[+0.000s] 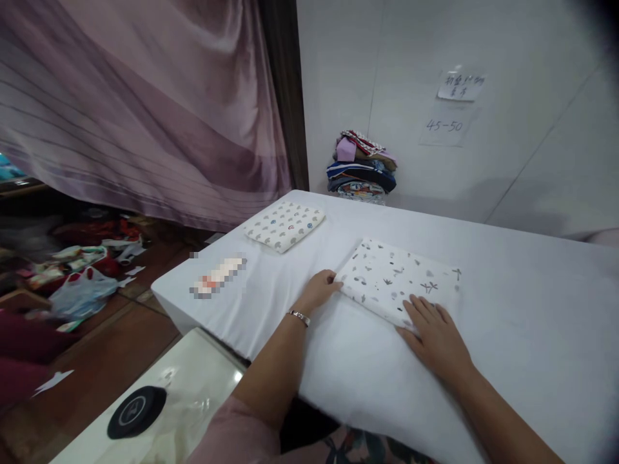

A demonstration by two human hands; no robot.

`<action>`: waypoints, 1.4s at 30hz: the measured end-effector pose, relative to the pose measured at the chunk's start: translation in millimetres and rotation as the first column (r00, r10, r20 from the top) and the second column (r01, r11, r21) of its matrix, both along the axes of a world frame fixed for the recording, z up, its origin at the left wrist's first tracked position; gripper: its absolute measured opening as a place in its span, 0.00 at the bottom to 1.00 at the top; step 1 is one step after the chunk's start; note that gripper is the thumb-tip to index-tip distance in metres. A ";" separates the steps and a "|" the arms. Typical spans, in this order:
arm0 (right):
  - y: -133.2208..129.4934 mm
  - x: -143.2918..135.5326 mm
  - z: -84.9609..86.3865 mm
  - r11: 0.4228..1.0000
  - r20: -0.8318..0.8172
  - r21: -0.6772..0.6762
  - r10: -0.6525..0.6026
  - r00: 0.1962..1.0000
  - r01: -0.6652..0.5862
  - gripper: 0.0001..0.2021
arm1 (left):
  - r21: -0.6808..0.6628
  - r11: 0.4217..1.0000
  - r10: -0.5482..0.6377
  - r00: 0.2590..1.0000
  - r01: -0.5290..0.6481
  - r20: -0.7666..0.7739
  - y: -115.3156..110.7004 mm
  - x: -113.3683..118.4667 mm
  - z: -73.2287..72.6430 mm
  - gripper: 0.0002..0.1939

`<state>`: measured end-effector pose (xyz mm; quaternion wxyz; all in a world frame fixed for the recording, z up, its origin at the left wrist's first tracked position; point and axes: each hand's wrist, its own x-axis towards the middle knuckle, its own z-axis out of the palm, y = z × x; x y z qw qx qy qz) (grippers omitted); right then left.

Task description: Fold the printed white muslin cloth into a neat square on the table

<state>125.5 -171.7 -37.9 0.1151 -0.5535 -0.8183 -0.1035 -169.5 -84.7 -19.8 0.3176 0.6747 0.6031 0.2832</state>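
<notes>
On the white table (pixel 507 309), the folded patterned cloth (pixel 387 277) lay flat; left hand (pixel 316 290) at its corner, right hand (pixel 438 332) pressing its near edge, hands apart. Likely light, soft; grip folded edges.

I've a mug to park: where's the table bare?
Widest on the table: right of the leaf-print cloth and right hand. Smaller: between that cloth and the other folded cloth. Crowded: the left end, with a blurred item.

Lower wall sht (pixel 443 135): "45-50"; upper sht (pixel 457 93): Chinese hdwrtg, blurry.
</notes>
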 end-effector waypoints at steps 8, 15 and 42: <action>1.2 0.3 -2.0 1.000 0.007 -0.019 0.008 1.000 -0.008 0.28 | 0.066 0.996 -0.054 0.986 0.065 -0.158 5.0 -7.3 6.1 0.13; 4.6 0.3 -7.5 1.000 0.011 0.015 0.018 1.000 -0.019 0.27 | 0.336 0.942 0.089 0.956 0.011 -0.280 -0.7 41.4 31.6 0.18; 4.2 -4.4 1.4 0.997 -0.059 -0.070 0.025 0.998 -0.029 0.27 | 0.109 0.965 -0.112 0.757 0.236 -0.644 107.9 118.4 9.2 0.40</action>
